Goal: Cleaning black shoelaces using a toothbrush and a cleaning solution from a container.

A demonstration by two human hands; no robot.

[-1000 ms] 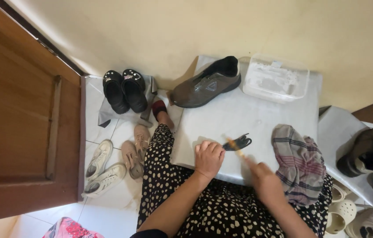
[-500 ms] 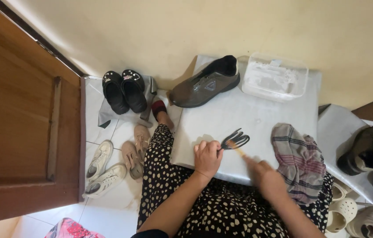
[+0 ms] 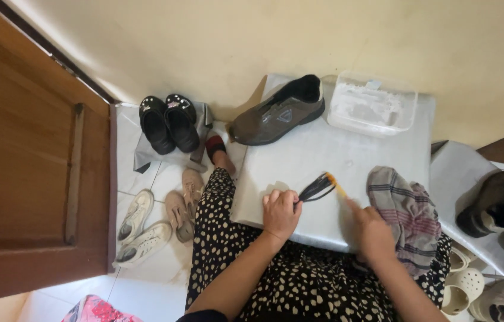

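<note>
While the left hand (image 3: 280, 211) pinches it, the thin black shoelace (image 3: 316, 189) loops, orange-tipped.

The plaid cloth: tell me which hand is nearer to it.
Right. The right hand rests against the plaid cloth's left edge; the left hand sits further left, apart from it, pinching dark laces.

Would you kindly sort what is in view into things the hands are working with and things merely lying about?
In hand:
left hand
right hand
black laces
grey shoe

Lying about:
black clogs
checked cloth
clear plastic box
white sneakers
</note>
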